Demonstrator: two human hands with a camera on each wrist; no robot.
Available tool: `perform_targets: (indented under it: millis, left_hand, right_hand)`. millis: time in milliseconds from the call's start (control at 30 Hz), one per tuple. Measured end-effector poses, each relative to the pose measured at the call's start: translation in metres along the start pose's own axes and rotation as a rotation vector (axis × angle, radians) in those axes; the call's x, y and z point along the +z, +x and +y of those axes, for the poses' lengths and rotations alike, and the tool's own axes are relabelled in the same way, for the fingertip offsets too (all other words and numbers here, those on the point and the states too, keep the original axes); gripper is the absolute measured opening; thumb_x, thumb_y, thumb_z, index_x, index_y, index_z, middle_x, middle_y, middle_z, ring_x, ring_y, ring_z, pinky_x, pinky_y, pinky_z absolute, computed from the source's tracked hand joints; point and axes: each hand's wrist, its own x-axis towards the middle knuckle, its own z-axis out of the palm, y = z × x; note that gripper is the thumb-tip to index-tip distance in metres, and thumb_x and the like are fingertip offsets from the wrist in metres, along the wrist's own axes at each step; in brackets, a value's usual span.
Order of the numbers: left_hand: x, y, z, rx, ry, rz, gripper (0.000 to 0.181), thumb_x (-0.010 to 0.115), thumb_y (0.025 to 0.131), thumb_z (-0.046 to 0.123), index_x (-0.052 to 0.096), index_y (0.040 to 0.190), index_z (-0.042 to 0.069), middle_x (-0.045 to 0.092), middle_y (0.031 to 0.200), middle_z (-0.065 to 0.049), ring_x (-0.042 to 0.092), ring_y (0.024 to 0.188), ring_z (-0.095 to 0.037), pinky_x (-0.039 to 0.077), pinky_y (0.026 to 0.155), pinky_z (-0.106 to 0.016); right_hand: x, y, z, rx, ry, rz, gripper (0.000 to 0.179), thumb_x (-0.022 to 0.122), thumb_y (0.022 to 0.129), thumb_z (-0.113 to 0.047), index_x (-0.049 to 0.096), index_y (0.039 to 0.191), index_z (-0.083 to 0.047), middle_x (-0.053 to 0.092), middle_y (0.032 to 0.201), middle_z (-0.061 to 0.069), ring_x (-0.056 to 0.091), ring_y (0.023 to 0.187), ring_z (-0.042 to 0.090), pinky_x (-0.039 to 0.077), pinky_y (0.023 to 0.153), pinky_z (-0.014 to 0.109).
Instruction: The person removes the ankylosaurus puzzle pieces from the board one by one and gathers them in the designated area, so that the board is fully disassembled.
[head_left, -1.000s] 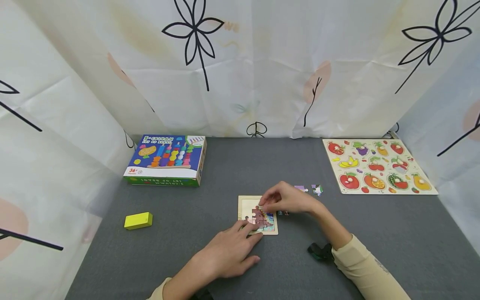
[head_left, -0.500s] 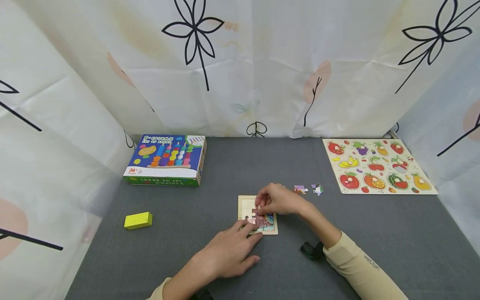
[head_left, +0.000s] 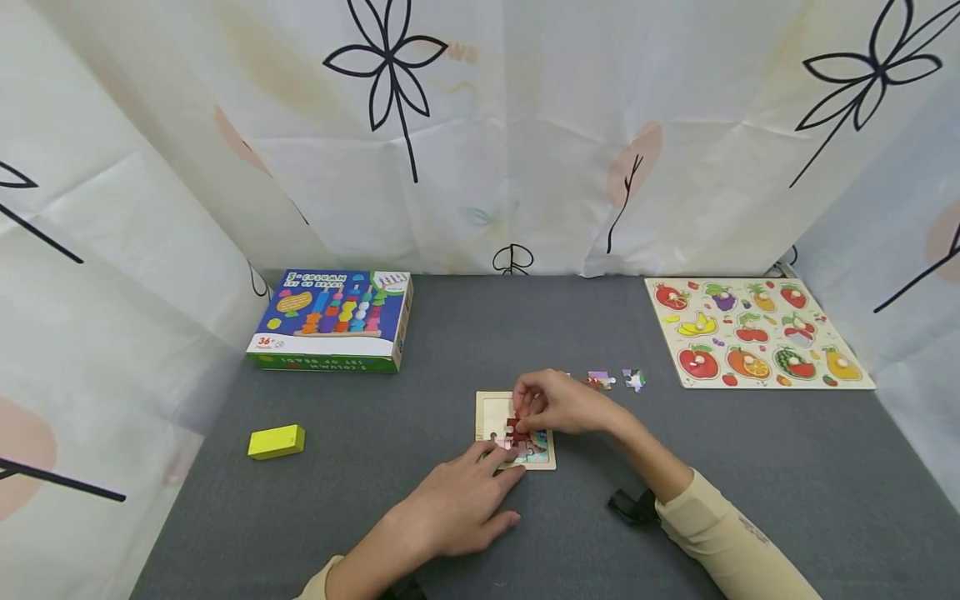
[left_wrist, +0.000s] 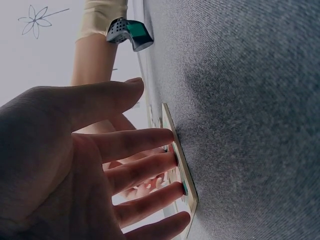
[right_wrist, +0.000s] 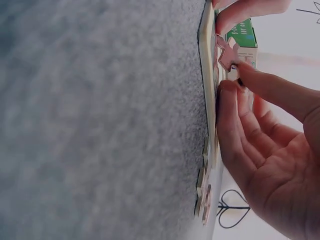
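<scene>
A small wooden jigsaw tray (head_left: 481, 410) lies on the table, partly filled with puzzle pieces of a reddish-brown picture. My left hand (head_left: 465, 504) rests with its fingers stretched onto the tray's near left part; in the left wrist view those fingers (left_wrist: 142, 166) touch its edge. Over the tray, my right hand (head_left: 567, 403) pinches a reddish puzzle piece (right_wrist: 229, 56) between thumb and fingertips. The right wrist view shows that piece tilted up from the tray. Part of the picture is hidden under both hands.
Loose puzzle pieces (head_left: 600, 380) lie beyond the right hand. A fruit peg board (head_left: 761, 336) sits at the back right, a bead-set box (head_left: 330, 321) at the back left. A yellow block (head_left: 277, 442) lies left. Patterned curtains (head_left: 495, 133) surround the table.
My right hand shifts slightly left over the tray, uncovering a loose piece behind it. The pinched piece now looks darker and tilted. My left hand stays put.
</scene>
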Motion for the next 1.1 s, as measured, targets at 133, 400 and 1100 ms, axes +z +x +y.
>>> perform_targets:
  millis: [133, 400, 1100]
  left_hand:
    - [0.0, 0.0, 0.0, 0.001, -0.005, 0.002, 0.056, 0.065, 0.106, 0.054, 0.061, 0.154, 0.025, 0.051, 0.166, 0.005, 0.048, 0.154, -0.023, 0.058, 0.112, -0.042]
    - [0.001, 0.0, -0.001, -0.007, -0.028, -0.019, 0.057, 0.065, 0.106, 0.054, 0.06, 0.155, 0.025, 0.049, 0.167, 0.006, 0.046, 0.155, -0.023, 0.057, 0.113, -0.044]
    - [0.0, 0.003, -0.001, -0.022, -0.054, -0.06, 0.059, 0.064, 0.106, 0.055, 0.057, 0.157, 0.027, 0.047, 0.169, 0.007, 0.044, 0.157, -0.024, 0.059, 0.112, -0.047]
  right_hand:
    - [-0.001, -0.004, 0.004, -0.034, 0.062, -0.003, 0.011, 0.08, 0.095, -0.006, 0.07, 0.1, -0.003, 0.075, 0.093, 0.008, 0.07, 0.08, 0.01, 0.059, 0.077, 0.023]
    - [-0.009, -0.02, 0.008, -0.036, 0.152, 0.01, 0.012, 0.079, 0.097, -0.005, 0.071, 0.105, -0.001, 0.075, 0.095, 0.013, 0.068, 0.079, 0.01, 0.058, 0.072, 0.023]
    - [-0.053, -0.08, 0.035, 0.065, 0.144, 0.057, 0.02, 0.077, 0.1, -0.006, 0.069, 0.115, 0.005, 0.075, 0.1, 0.015, 0.071, 0.084, 0.006, 0.061, 0.077, 0.023]
